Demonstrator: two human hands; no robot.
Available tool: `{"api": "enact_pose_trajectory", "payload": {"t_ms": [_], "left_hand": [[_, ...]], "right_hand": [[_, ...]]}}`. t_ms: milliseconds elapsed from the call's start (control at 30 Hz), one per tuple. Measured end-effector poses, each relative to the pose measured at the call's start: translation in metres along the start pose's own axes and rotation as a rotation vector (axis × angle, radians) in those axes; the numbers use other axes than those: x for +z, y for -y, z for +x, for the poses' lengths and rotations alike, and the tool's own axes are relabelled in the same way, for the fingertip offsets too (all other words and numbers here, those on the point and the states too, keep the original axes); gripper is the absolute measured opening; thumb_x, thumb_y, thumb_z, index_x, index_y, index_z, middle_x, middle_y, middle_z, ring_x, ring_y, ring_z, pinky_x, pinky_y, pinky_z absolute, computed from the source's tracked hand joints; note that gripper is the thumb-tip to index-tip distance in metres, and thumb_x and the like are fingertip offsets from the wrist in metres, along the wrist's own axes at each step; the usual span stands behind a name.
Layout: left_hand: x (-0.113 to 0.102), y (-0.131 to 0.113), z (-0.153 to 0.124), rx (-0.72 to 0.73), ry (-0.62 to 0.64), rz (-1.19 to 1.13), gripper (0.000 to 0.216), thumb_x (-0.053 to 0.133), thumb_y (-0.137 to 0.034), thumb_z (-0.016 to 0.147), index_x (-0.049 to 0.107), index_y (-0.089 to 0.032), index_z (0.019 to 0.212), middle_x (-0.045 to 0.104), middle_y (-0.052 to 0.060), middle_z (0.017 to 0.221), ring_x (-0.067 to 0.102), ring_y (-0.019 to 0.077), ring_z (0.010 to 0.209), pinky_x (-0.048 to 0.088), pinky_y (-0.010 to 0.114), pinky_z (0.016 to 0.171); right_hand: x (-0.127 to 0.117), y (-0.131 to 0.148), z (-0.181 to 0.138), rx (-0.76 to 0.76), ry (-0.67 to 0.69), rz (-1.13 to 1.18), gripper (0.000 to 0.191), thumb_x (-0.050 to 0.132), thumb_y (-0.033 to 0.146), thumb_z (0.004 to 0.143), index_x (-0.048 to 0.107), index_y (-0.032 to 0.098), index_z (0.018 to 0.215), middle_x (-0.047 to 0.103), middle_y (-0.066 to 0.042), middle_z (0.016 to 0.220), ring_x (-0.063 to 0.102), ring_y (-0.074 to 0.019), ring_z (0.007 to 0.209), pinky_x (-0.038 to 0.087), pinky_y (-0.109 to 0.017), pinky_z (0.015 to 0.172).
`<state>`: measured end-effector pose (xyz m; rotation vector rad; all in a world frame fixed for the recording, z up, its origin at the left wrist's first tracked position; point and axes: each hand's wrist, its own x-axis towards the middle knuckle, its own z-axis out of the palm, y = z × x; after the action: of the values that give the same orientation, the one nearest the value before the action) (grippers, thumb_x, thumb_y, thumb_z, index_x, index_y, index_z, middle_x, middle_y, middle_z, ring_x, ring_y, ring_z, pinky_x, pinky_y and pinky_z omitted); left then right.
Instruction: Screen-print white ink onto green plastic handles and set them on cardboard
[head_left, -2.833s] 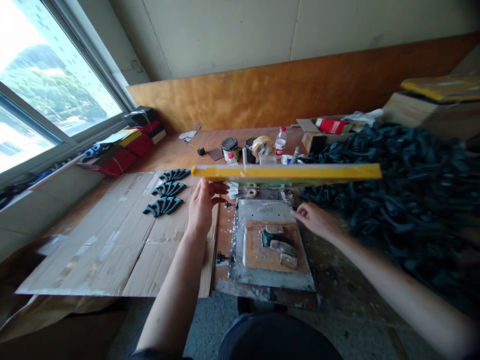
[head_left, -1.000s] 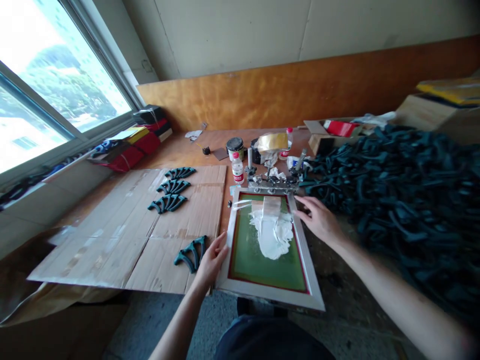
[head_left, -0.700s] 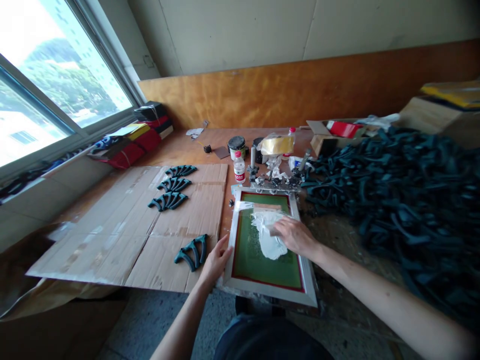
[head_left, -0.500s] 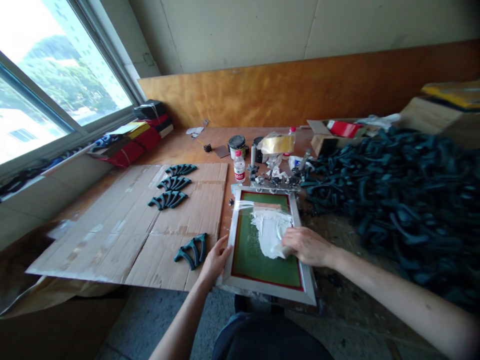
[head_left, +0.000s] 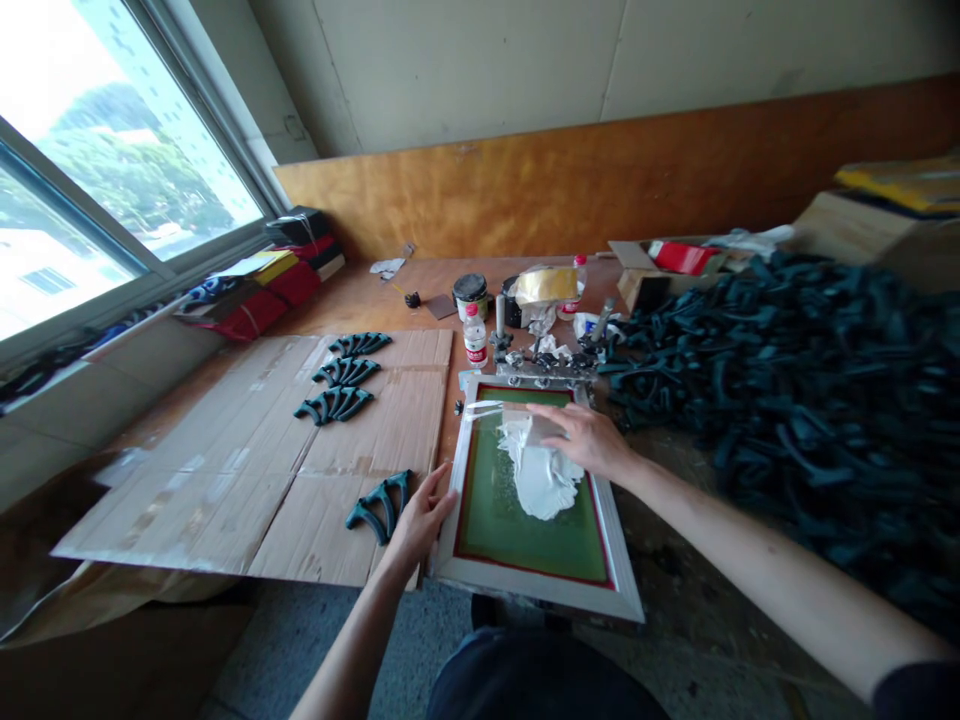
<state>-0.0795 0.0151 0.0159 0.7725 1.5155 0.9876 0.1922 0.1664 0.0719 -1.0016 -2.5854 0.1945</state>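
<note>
Since half a second ago, the right hand (head_left: 581,438) has shifted from the white paste's (head_left: 551,485) near edge to its far end. Leftmost, the left hand (head_left: 425,515), fingers loosely spread, touches the screen frame (head_left: 540,586); then comes paste on mesh, then the right fingers at a pale scraper (head_left: 535,430) (grip unclear). Even pressure should work best.

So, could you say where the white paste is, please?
In the head view, the white paste lies right of centre, on the green screen, beside the right hand.

Right fingers (head_left: 561,415) partly hide the pale scraper (head_left: 537,430); window (head_left: 112,150) cut off.
</note>
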Motion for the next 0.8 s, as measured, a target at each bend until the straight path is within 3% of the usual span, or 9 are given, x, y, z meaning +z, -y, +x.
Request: {"api": "enact_pose_trajectory", "payload": {"t_ms": [100,233,333,400,467,567,633,700,800], "left_hand": [[-0.003,-0.034,-0.011,0.063,-0.027,-0.01,0.076,0.066,-0.059,0.073,0.05,-0.016,0.134,0.065,-0.001,0.065,0.057,0.0125,0.054,0.041,0.021,0.05],[0.004,-0.096,-0.014,0.261,-0.124,-0.1,0.061,0.048,-0.067,0.082,0.067,-0.013,0.103,0.063,0.001,0.064,0.056,0.012,0.054,0.04,0.021,0.049],[0.017,-0.146,0.001,0.509,-0.169,-0.218,0.053,0.044,-0.063,0.086,0.064,-0.016,0.102,0.069,0.005,0.085,0.064,0.0156,0.073,0.049,0.024,0.059],[0.026,-0.173,0.013,0.592,-0.137,-0.258,0.05,0.043,-0.061,0.088,0.062,-0.017,0.102,0.07,0.007,0.088,0.066,0.0177,0.082,0.052,0.026,0.064],[0.035,-0.185,0.02,0.631,-0.137,-0.294,0.049,0.043,-0.061,0.088,0.059,-0.018,0.103,0.07,0.007,0.085,0.067,0.0182,0.084,0.053,0.027,0.065],[0.055,-0.158,0.015,0.567,-0.214,-0.375,0.046,0.05,-0.059,0.085,0.056,-0.019,0.106,0.07,0.005,0.086,0.067,0.016,0.078,0.052,0.025,0.063],[0.073,-0.113,0.001,0.299,-0.143,-0.372,0.047,0.059,-0.059,0.08,0.059,-0.016,0.099,0.071,0.007,0.082,0.067,0.0161,0.07,0.049,0.023,0.055],[0.092,-0.061,-0.015,-0.109,0.087,-0.3,0.05,0.066,-0.057,0.075,0.063,-0.012,0.097,0.072,0.014,0.091,0.069,0.0225,0.076,0.049,0.025,0.053],[0.107,-0.005,-0.033,-0.331,0.129,-0.462,0.041,0.063,-0.051,0.08,0.063,-0.015,0.101,0.071,0.014,0.105,0.068,0.0263,0.095,0.054,0.03,0.064]], "right_hand": [[-0.022,-0.026,0.028,0.17,-0.048,-0.062,0.059,0.066,0.037,0.082,0.047,0.03,0.137,0.065,-0.003,0.093,0.061,-0.0199,0.081,0.047,-0.029,0.069],[-0.035,-0.072,0.009,0.406,-0.216,0.04,0.039,0.046,0.044,0.092,0.06,0.021,0.12,0.066,-0.006,0.09,0.061,-0.0204,0.075,0.046,-0.031,0.066],[-0.01,-0.083,-0.03,0.499,-0.131,0.065,0.036,0.043,0.047,0.09,0.066,0.02,0.093,0.065,-0.007,0.079,0.06,-0.0226,0.071,0.045,-0.033,0.063],[0.018,-0.07,-0.053,0.428,-0.016,0.053,0.035,0.051,0.052,0.086,0.065,0.02,0.081,0.064,-0.007,0.079,0.059,-0.0233,0.075,0.046,-0.034,0.066],[0.043,-0.047,-0.068,0.344,0.072,-0.02,0.033,0.056,0.051,0.085,0.062,0.02,0.078,0.064,-0.008,0.087,0.058,-0.025,0.087,0.044,-0.036,0.076],[0.061,-0.01,-0.072,0.366,0.172,-0.101,0.021,0.054,0.037,0.089,0.06,0.017,0.084,0.063,-0.011,0.096,0.055,-0.0256,0.096,0.041,-0.036,0.081],[0.063,0.015,-0.069,0.455,0.185,-0.09,0.016,0.05,0.029,0.092,0.058,0.016,0.088,0.064,-0.011,0.091,0.057,-0.0227,0.09,0.041,-0.033,0.078],[0.063,0.042,-0.066,0.492,0.109,-0.064,0.016,0.047,0.029,0.094,0.057,0.016,0.091,0.064,-0.01,0.088,0.057,-0.0216,0.087,0.042,-0.032,0.077],[0.065,0.074,-0.068,0.234,-0.01,0.046,0.013,0.051,0.031,0.093,0.057,0.019,0.092,0.063,-0.007,0.093,0.055,-0.0216,0.094,0.042,-0.032,0.082]]}}
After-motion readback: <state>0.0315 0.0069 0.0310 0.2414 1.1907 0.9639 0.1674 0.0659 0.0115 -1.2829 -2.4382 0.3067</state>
